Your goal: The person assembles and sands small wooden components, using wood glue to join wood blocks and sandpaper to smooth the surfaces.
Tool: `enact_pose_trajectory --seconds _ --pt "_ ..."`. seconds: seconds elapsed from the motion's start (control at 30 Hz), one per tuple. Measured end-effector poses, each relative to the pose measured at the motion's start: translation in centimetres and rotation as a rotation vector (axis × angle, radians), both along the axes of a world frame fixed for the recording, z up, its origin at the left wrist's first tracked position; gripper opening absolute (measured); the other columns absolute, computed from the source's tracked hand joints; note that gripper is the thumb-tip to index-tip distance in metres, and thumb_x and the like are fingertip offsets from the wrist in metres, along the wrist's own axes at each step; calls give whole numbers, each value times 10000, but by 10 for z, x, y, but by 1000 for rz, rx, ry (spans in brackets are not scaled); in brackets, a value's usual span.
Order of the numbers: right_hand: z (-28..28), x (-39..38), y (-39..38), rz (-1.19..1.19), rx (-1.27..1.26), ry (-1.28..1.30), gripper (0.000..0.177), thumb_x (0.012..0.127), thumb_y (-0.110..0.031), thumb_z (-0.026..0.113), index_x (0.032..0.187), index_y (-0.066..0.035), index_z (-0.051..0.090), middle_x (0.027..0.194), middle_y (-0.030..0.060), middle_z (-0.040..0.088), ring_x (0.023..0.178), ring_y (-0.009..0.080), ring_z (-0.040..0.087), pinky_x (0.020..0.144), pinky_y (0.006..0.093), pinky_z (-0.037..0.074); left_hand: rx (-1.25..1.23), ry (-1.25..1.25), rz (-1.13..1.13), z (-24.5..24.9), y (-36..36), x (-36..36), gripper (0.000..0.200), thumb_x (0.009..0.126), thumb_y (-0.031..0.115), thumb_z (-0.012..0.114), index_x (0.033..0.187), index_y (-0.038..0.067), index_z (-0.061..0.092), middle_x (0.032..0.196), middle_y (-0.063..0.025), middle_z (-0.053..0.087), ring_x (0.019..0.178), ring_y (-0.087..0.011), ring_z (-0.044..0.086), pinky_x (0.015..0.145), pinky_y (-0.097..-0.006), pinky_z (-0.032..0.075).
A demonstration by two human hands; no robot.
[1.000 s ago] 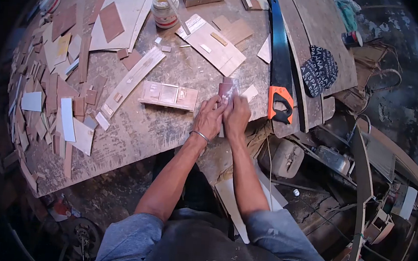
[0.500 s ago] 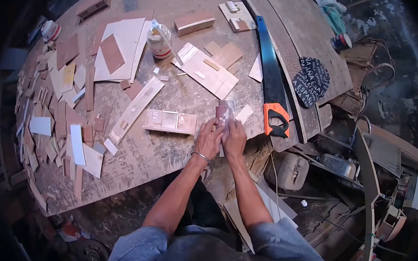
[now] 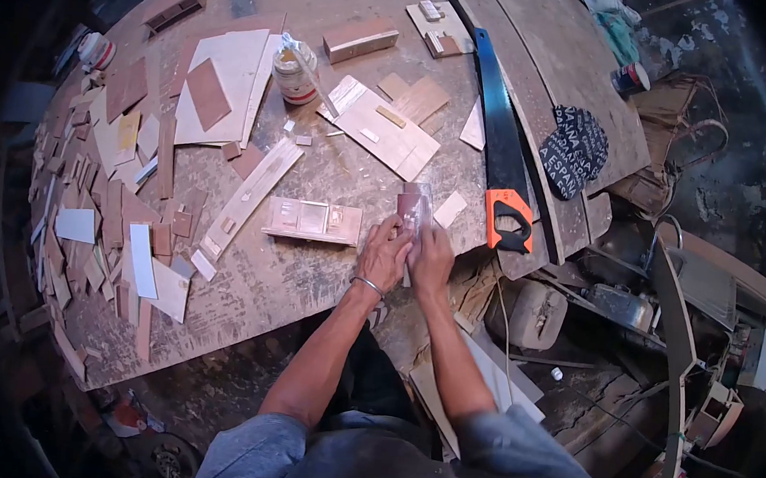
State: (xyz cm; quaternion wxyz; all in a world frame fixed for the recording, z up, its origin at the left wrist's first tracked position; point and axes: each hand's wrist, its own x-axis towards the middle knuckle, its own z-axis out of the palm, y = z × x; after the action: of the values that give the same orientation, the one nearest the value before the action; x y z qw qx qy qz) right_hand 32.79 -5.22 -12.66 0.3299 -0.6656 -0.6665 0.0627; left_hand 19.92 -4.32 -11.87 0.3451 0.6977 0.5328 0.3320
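Observation:
At the table's front edge both my hands are close together, closed around a small reddish-brown piece (image 3: 410, 204) with a pale, shiny strip along its right side. Whether it is wood or sandpaper I cannot make out. My left hand (image 3: 385, 259), with a metal bracelet at the wrist, presses its fingers on the piece from the left. My right hand (image 3: 430, 258) grips it from the right, and its fingertips are partly hidden. Just left of my hands sits a small wooden box-like model (image 3: 313, 221) with compartments. A pale wooden offcut (image 3: 449, 209) lies to their right.
An orange-handled handsaw (image 3: 502, 150) lies along the table's right side beside a patterned cap (image 3: 574, 152). A jar (image 3: 295, 76) with a brush stands behind pale boards (image 3: 386, 133). Several wood scraps (image 3: 118, 220) cover the left. A plastic jug (image 3: 533, 313) is below the right edge.
My hands stay closed on the piece in nearly the same place. The whole view has shifted very slightly; nothing else has visibly moved.

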Motion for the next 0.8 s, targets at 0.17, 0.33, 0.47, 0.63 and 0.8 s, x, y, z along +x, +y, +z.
enact_pose_trajectory --seconds 0.17,0.33,0.47,0.63,0.8 --pt "-5 1 -7 -22 -66 -8 324 741 47 687 1062 13 668 830 197 566 764 390 620 640 484 510 -29 1 2 1 -1 1 305 869 19 644 1164 42 719 1285 -174 573 1002 -389 572 904 -459 503" --pt "2 5 48 24 -44 -97 349 727 32 715 1074 14 681 838 181 584 777 371 647 645 467 534 32 32 -11 -4 2 1 302 876 23 645 1171 42 710 1271 -170 569 994 -384 572 903 -460 503" --pt "-5 2 -9 18 -2 51 393 744 49 672 1132 -7 665 866 188 575 761 400 611 640 487 500 -28 -2 -13 0 0 -1 306 876 35 657 1178 46 709 1258 -161 566 998 -376 568 915 -460 500" --pt "-4 5 24 24 -42 -25 400 749 27 693 1146 -17 675 859 185 565 780 404 620 654 479 512 -27 17 -17 -2 -8 -1 307 877 37 663 1181 40 709 1276 -154 565 1024 -374 566 930 -451 499" --pt "2 6 34 36 -16 -36 419 741 33 690 1156 -11 655 874 198 570 775 415 617 656 496 507 4 39 -19 -3 -1 -1 300 886 54 661 1180 38 716 1307 -165 563 1032 -379 567 931 -452 503"
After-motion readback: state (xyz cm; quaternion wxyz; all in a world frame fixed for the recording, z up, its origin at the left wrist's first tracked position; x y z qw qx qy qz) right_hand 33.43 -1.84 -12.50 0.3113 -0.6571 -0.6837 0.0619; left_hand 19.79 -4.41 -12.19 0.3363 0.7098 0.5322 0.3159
